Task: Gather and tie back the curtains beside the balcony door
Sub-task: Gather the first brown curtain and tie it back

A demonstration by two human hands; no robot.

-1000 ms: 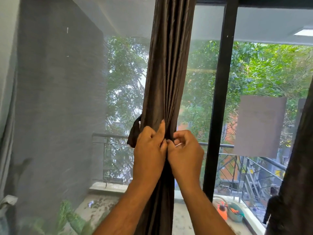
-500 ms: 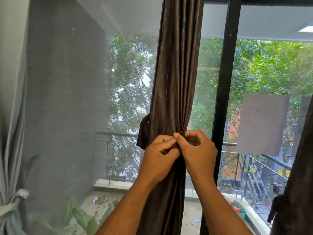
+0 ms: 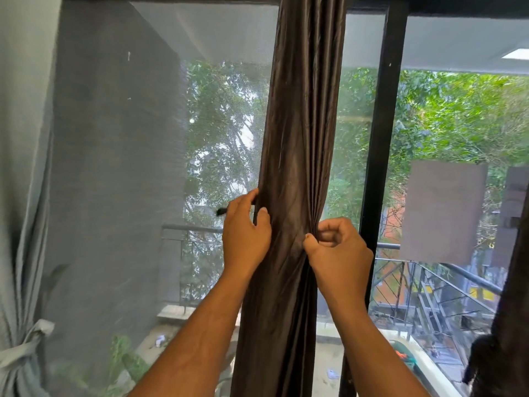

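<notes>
I gather the brown curtain (image 3: 303, 138) between my hands at the door frame (image 3: 383, 138): left hand (image 3: 246, 233) curls round its left edge, right hand (image 3: 337, 253) pinches its right-side pleats; fabric bunched, glossy.

Two hands (image 3: 292, 239), three curtains: one brown curtain (image 3: 303, 124), one grey curtain (image 3: 23, 196), one dark curtain (image 3: 512, 310)

The tie-back (image 3: 221, 211) shows only a blurred dark tip left of the left hand (image 3: 246, 236) fingers; the rest runs hidden behind the brown curtain (image 3: 300, 138).
</notes>
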